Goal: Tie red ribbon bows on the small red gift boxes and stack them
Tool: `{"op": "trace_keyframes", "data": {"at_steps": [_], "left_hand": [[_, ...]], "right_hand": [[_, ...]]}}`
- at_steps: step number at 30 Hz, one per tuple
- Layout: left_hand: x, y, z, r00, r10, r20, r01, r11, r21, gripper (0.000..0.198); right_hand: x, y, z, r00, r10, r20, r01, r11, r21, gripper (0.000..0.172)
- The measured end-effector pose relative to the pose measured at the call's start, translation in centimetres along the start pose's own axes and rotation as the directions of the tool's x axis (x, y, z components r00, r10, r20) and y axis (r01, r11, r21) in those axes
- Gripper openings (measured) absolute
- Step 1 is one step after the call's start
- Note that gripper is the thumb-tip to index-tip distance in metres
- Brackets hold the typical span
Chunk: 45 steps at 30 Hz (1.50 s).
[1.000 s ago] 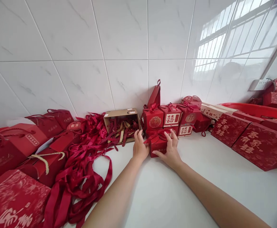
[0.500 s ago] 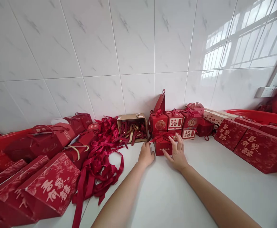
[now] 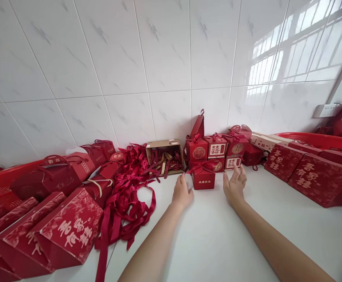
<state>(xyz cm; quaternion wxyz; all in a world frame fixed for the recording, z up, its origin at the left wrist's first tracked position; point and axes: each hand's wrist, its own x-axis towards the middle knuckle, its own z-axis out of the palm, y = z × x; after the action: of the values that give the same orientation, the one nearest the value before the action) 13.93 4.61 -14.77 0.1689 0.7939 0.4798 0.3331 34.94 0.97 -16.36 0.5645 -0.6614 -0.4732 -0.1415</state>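
A small red gift box [image 3: 204, 181] with gold lettering and a ribbon bow on top stands upright on the white table. Just left of it is my left hand [image 3: 181, 193], open, its fingers stretched forward and holding nothing. On the other side my right hand [image 3: 234, 185] is raised a little with fingers apart, clear of the box. Behind the small box, more red boxes [image 3: 196, 151] are stacked against the wall, one with a white double-happiness panel [image 3: 217, 149]. A cardboard box [image 3: 162, 143] lying on its side holds flat red and gold strips.
Loose red ribbon [image 3: 124, 207] sprawls over the table left of my arms. Large red boxes [image 3: 71, 231] stand at the left, beside a red plastic basket [image 3: 0, 184]. More large red boxes [image 3: 320, 178] and another red basket [image 3: 300, 136] are at the right. A socket strip [image 3: 325, 111] hangs on the tiled wall.
My right hand has moved off the small red box to the right. My left hand has come slightly away from its left side. The box stays in place.
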Motion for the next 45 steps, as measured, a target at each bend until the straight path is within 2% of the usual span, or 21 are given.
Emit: {"op": "trace_keyframes", "data": {"at_steps": [3, 11, 14, 22, 26, 45], "left_hand": [[0.1, 0.1, 0.3, 0.997, 0.048, -0.064, -0.048, 0.999, 0.005, 0.082], [0.0, 0.5, 0.5, 0.954, 0.142, -0.264, -0.131, 0.990, 0.061, 0.094], [0.0, 0.6, 0.6, 0.938, 0.172, -0.302, -0.151, 0.984, 0.091, 0.100], [0.0, 0.6, 0.7, 0.925, 0.175, -0.337, -0.146, 0.983, 0.110, 0.114], [0.0, 0.5, 0.6, 0.927, 0.167, -0.336, -0.139, 0.985, 0.106, 0.116], [0.0, 0.7, 0.5, 0.948, 0.148, -0.281, -0.126, 0.987, 0.096, 0.115]], "right_hand": [[0.3, 0.3, -0.1, 1.000, 0.004, -0.020, -0.004, 1.000, 0.005, 0.058], [0.0, -0.1, 0.0, 0.998, -0.061, 0.019, 0.060, 0.998, 0.031, 0.062], [-0.1, -0.4, -0.3, 0.996, -0.086, 0.030, 0.084, 0.995, 0.050, 0.063], [-0.5, -1.3, -0.7, 0.977, -0.183, 0.107, 0.170, 0.978, 0.122, 0.077], [-0.5, -1.6, -0.8, 0.969, -0.228, 0.100, 0.217, 0.970, 0.110, 0.080], [-0.4, -1.8, -1.0, 0.962, -0.249, 0.114, 0.238, 0.966, 0.101, 0.081]]}}
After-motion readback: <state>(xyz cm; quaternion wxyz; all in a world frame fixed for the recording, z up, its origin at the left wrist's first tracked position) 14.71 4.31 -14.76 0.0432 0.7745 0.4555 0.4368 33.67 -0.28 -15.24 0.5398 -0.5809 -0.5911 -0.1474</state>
